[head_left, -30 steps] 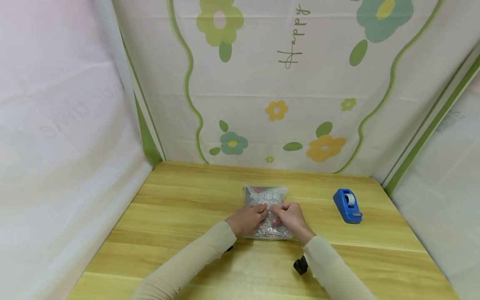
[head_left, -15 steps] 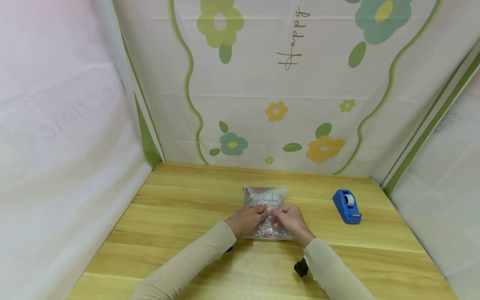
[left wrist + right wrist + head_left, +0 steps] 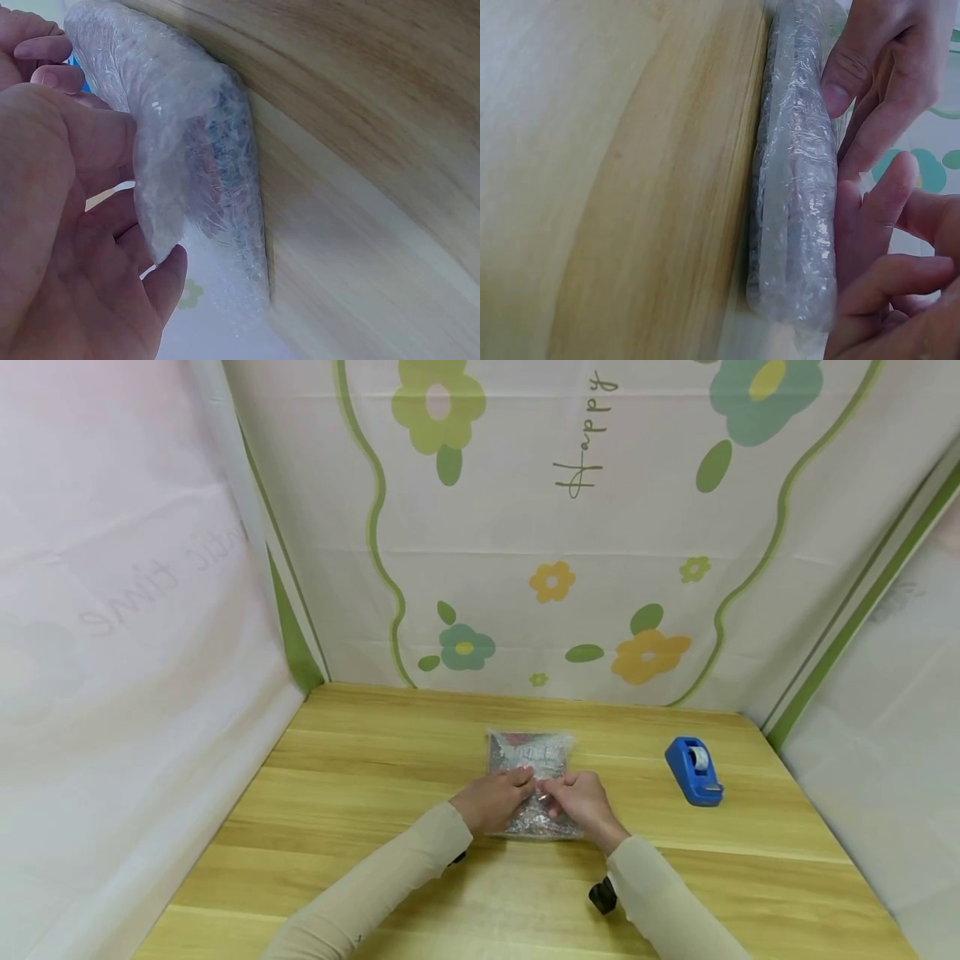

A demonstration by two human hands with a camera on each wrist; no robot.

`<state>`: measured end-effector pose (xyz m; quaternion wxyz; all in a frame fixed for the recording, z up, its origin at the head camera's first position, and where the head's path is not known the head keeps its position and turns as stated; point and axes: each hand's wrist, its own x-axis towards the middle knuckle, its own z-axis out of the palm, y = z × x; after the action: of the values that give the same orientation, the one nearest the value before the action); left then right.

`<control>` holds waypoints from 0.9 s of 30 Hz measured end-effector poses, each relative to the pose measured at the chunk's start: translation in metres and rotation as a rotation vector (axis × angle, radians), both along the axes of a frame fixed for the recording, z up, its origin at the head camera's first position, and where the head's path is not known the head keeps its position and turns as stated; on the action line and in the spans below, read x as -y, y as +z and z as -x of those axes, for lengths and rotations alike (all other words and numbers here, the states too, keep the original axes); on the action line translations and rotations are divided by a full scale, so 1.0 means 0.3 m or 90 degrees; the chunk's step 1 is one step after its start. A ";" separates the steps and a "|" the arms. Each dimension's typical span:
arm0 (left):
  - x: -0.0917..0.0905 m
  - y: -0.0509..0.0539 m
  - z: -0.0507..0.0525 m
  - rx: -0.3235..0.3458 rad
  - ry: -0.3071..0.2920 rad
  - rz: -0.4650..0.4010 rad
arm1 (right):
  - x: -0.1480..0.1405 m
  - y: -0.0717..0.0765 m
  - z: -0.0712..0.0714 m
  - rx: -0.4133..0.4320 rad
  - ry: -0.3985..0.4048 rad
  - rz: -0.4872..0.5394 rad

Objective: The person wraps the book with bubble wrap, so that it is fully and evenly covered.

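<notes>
A flat package in clear bubble wrap (image 3: 531,753) lies on the table, with dark and reddish patches showing through the wrap. My left hand (image 3: 491,802) rests on its left part, fingers laid over the top. In the left wrist view, the wrap's loose edge (image 3: 161,217) stands up beside those fingers. From the right side, my right hand (image 3: 585,802) touches the middle of the package, its thumb and forefinger close together near the left fingertips. The right wrist view shows the package's thick side (image 3: 799,187) with both hands against its top; whether the right fingertips pinch anything is hidden.
A blue tape dispenser (image 3: 696,772) with a roll in it stands on the wooden table (image 3: 375,760) to the right. Printed flower cloths (image 3: 510,527) hang behind and on both sides. Black wrist gear (image 3: 602,895) shows beneath the right sleeve.
My right fingertips have shifted slightly down the package, toward the near edge, within the first half second. The left hand and the package stay where they were.
</notes>
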<state>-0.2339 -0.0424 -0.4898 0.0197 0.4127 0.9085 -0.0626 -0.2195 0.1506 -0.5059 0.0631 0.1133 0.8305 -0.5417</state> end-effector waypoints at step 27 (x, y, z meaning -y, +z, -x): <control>0.004 0.000 0.002 -0.008 -0.011 0.002 | -0.002 0.002 0.030 0.031 0.008 0.012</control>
<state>-0.2345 -0.0435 -0.4899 0.0144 0.4198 0.9050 -0.0668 -0.2283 0.1512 -0.5053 0.0880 0.1210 0.8242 -0.5462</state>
